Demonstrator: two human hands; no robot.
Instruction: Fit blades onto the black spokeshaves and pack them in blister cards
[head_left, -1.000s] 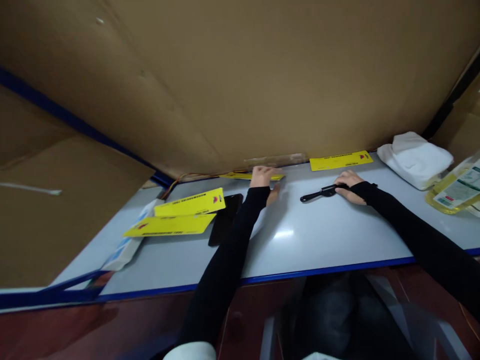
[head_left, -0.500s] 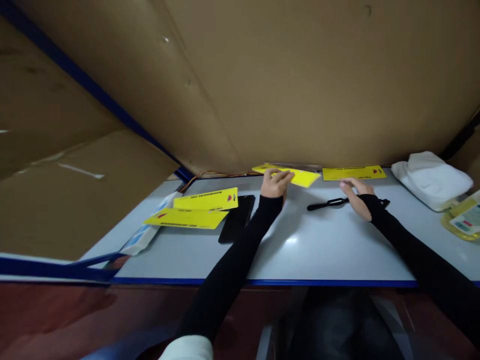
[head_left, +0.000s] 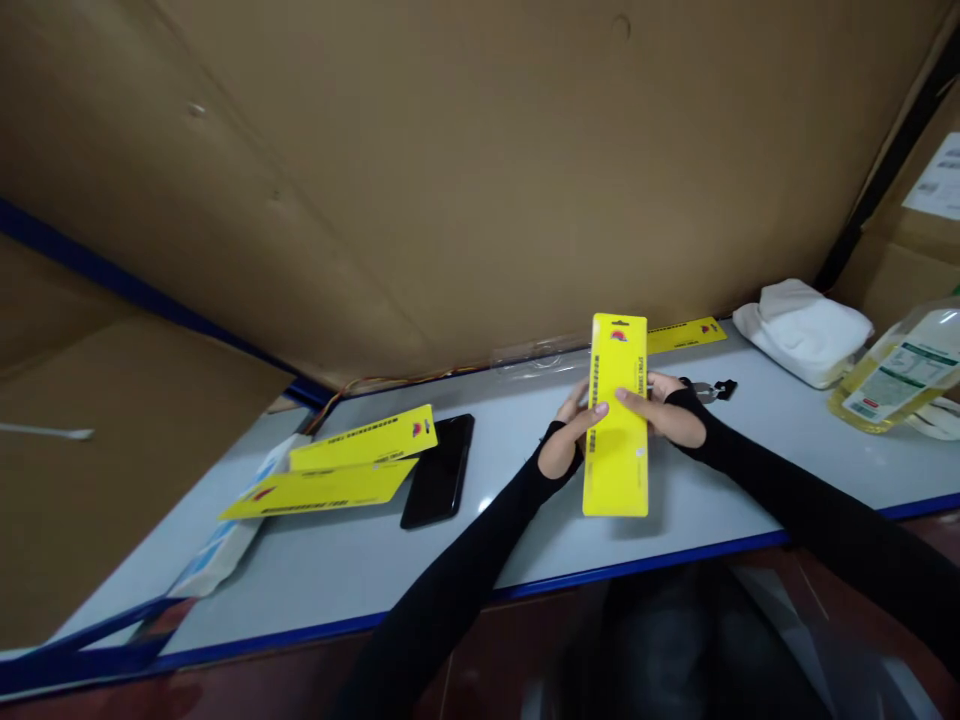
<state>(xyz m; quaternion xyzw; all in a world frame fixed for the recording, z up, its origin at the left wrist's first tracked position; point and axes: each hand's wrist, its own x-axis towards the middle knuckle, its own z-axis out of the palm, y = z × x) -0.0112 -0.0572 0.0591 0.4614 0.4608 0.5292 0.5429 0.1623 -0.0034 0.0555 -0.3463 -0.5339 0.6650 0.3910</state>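
Since the earlier frame, the yellow card [head_left: 616, 465] is coming nearer and turning lengthwise, the right hand [head_left: 675, 415] now joining the left hand [head_left: 564, 445]. Both sets of fingers are clamping its long edges, thumbs on its face. It is looking light, thin, fairly stiff, probably crease-prone; mid-edge holding is seeming best. A black tool [head_left: 724, 389] is lying right of the right fingers.

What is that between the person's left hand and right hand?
A yellow card: the head view shows the left hand and right hand holding it from either side, both thumbs on its face.
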